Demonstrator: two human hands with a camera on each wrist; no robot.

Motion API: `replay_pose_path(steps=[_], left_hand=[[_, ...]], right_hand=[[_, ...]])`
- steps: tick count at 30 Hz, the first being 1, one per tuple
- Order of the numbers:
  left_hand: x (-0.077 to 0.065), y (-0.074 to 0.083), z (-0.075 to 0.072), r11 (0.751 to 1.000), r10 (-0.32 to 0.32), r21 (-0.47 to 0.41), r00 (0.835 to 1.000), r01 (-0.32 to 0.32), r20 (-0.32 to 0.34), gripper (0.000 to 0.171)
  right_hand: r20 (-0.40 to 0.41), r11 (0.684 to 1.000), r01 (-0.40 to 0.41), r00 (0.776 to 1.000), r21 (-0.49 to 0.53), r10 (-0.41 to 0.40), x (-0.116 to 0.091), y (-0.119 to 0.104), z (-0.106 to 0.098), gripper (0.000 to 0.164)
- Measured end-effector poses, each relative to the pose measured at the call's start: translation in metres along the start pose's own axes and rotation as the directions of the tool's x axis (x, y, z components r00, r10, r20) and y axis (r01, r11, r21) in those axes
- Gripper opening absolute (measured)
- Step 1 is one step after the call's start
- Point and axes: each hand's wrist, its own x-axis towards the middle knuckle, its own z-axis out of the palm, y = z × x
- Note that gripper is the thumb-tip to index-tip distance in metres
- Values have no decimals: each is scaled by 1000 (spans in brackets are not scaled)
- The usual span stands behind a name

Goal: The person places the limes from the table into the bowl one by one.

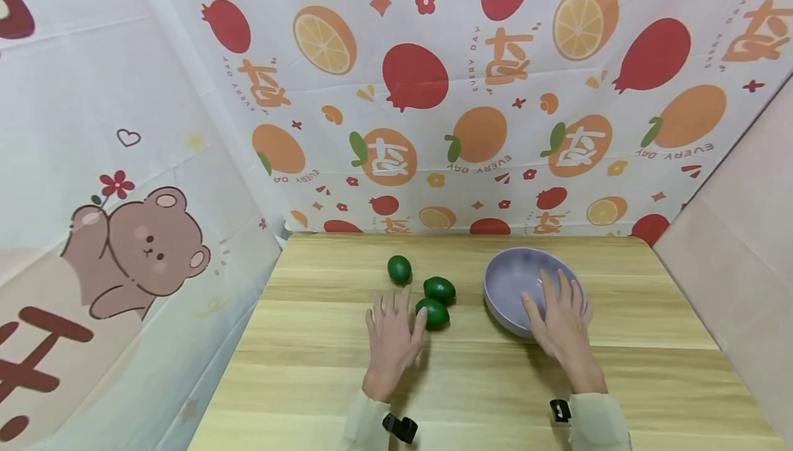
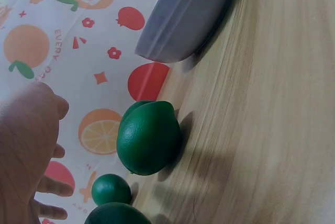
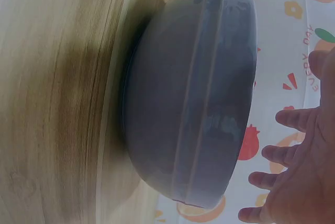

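Several green limes lie on the wooden table. In the head view a back lime (image 1: 399,269) sits apart from a middle lime (image 1: 440,290) and a front lime (image 1: 436,314), which are close together. My left hand (image 1: 392,334) is just left of the front lime, fingers spread, its thumb overlapping that lime's edge. The left wrist view shows a large lime (image 2: 149,137), a small-looking lime (image 2: 111,190) and another lime (image 2: 118,216) at the bottom edge. Over the near right rim of a purple-grey bowl (image 1: 511,286) reaches my right hand (image 1: 562,320), its fingers extended and gripping nothing.
The wooden table (image 1: 310,368) ends at a back cloth (image 1: 434,196) printed with fruit. A cloth with a bear print (image 1: 151,244) hangs at the left, and a pale wall (image 1: 737,231) stands at the right. Black straps (image 1: 401,428) sit at both sleeves.
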Motion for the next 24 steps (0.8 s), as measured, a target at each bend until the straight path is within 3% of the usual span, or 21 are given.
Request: replay_pose_path(steps=[12, 24], left_hand=[[-1, -6, -2, 1000, -19, 1, 1000, 19, 1, 54], [5, -13, -7, 998, -69, 4, 995, 69, 72, 54]], right_hand=[[4, 1000, 0, 1000, -10, 0, 5, 10, -4, 74], [25, 999, -23, 999, -28, 23, 13, 28, -12, 75]])
